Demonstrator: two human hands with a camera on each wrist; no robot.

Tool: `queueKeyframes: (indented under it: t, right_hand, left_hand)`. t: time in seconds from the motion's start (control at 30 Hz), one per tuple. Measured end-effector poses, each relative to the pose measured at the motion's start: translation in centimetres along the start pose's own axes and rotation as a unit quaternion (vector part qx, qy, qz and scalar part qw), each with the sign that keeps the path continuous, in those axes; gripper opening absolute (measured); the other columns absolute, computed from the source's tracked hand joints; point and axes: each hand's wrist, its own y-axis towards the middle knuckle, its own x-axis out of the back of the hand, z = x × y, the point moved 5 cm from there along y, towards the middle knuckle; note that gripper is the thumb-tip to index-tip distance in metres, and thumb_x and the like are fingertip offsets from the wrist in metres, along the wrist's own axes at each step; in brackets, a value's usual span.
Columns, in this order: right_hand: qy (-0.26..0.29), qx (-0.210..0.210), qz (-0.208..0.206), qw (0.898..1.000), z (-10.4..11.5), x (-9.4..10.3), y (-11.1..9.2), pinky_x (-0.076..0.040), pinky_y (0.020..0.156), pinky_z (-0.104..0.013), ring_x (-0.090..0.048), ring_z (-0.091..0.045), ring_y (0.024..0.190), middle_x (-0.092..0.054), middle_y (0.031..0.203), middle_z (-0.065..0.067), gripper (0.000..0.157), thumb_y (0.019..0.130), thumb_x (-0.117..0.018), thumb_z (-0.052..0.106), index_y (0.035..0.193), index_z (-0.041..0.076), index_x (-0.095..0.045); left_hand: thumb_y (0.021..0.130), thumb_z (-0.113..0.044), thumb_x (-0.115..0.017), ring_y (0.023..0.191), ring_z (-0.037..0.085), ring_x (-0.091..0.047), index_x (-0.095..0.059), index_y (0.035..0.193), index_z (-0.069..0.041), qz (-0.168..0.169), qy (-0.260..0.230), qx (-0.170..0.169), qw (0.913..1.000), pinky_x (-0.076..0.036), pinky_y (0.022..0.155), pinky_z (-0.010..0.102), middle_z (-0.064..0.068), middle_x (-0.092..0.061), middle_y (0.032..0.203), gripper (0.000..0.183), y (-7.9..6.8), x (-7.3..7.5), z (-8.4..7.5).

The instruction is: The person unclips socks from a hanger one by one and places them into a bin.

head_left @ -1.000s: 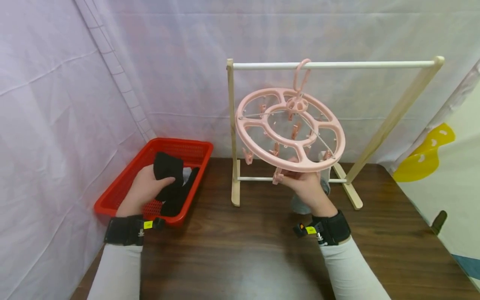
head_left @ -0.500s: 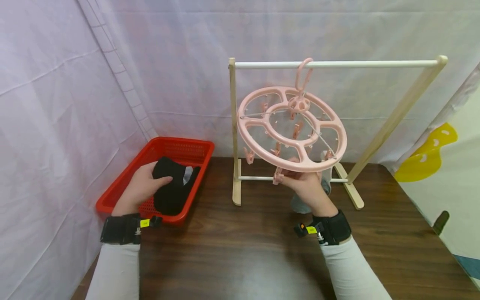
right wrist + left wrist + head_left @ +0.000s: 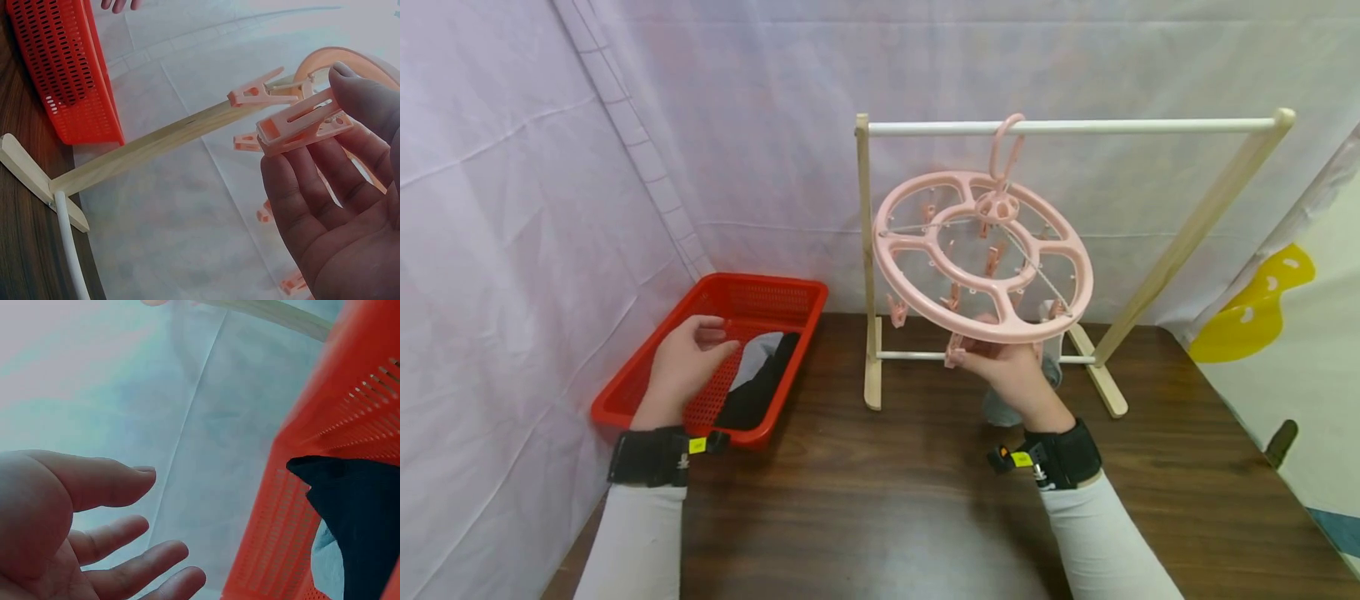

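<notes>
The left hand [image 3: 44,512] is hanging near the red basket [image 3: 281,512], and black cloth [image 3: 369,519] and gray cloth [image 3: 328,559] are lying inside.

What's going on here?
A person is working bare-handed at a table. Their right hand pinches a pink clip on a round pink hanger, which hooks over the white rail of a wooden rack. The left hand is at the red basket, holding nothing. Black cloth and light grey cloth lie inside. More grey cloth shows behind the right hand, partly hidden.
</notes>
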Motion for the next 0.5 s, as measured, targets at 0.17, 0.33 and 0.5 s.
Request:
queueKeyframes:
  t: [0.17,0.33,0.5]
  right_hand:
    - [-0.020,-0.003,-0.007,1.000,0.0,0.0,0.0,-0.057,0.068,-0.039,-0.066,-0.028,0.076,-0.066,0.084,-0.018,0.013,0.085,-0.067,-0.008,0.097,-0.006,-0.061]
    - [-0.034,-0.004,-0.022,0.999,0.2,0.2,-0.1,-0.057,0.068,-0.035,-0.065,-0.025,0.074,-0.066,0.083,-0.016,0.015,0.083,-0.070,-0.005,0.096,-0.004,-0.062]
    - [-0.020,-0.005,-0.014,1.000,0.2,-0.2,-0.1,-0.057,0.068,-0.035,-0.066,-0.028,0.075,-0.065,0.084,-0.017,0.015,0.085,-0.067,-0.006,0.098,-0.007,-0.060]
  left_hand:
    - [0.090,-0.044,-0.064,0.109,0.035,-0.059,-0.053,0.131,-0.012,0.000,0.005,-0.020,0.9998,-0.052,0.089,0.054,0.019,-0.063,0.124,0.054,-0.2,-0.6,-0.9]
    - [0.089,-0.042,-0.066,0.108,0.033,-0.060,-0.057,0.127,-0.013,-0.015,0.007,-0.065,0.9977,-0.051,0.090,0.055,0.016,-0.065,0.121,0.049,-0.4,-1.6,-3.0]
    - [0.089,-0.035,-0.066,0.099,0.030,-0.061,-0.061,0.120,-0.012,-0.078,0.048,-0.125,0.9880,-0.052,0.084,0.053,0.012,-0.068,0.113,0.039,-1.5,-2.4,-5.7]
